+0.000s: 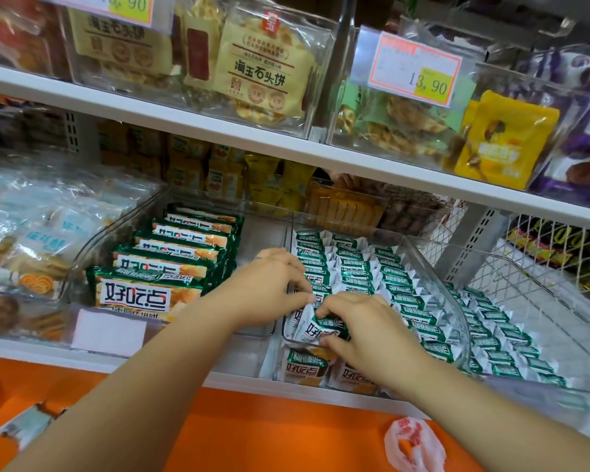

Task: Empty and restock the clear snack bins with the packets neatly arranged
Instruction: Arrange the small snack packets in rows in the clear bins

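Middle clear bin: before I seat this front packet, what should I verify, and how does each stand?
1. Right hand grips the front packet: ok, fingers curl round it.
2. Left hand steadies it: ok, it pinches the packet's upper edge.
3. Rows behind it stand in order: ok.
4. Front packet lines up with the rows: not ok, it lies tilted across the front.
5. Free slot at the front of the middle bin: cannot tell, the hands cover it.
6. All stock is binned: not ok, a stray packet lies on the orange ledge.
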### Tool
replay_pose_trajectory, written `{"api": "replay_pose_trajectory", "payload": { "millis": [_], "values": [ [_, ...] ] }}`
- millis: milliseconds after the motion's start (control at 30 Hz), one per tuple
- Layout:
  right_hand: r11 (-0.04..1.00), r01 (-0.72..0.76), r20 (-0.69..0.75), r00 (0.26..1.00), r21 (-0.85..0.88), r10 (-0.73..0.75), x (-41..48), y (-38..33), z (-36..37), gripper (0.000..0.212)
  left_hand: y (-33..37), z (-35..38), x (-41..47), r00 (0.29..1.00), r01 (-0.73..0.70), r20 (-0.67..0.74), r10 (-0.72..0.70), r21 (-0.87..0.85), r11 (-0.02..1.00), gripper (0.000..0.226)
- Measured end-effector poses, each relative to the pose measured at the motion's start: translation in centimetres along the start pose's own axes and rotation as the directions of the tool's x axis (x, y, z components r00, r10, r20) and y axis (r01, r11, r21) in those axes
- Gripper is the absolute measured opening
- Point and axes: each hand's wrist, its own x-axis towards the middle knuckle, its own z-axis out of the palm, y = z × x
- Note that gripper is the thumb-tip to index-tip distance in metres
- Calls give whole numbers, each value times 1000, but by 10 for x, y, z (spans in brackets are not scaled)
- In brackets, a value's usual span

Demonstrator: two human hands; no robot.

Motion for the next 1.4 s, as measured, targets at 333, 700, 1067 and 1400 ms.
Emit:
{"api": "replay_pose_trajectory", "payload": {
  "millis": [333, 700, 1067, 1400],
  "values": [
    [996, 14, -59, 998, 92, -8, -12, 20, 4, 38, 5, -4, -18, 995, -5, 96, -2, 75, 997, 41],
    [999, -42, 91, 995, 10, 41, -7, 25, -9, 47, 20, 0, -16, 986, -34, 165, -33, 389, 921, 48],
    [969, -146, 179, 978, 199, 111, -6, 39, -21, 49, 27, 2, -14, 983, -51, 180, -36, 455, 889, 47],
    [994, -89, 267, 958, -57, 101, -34, 65, 1, 107, 60, 32, 22, 987, -86, 156, 26, 392, 916, 56]
  ]
}}
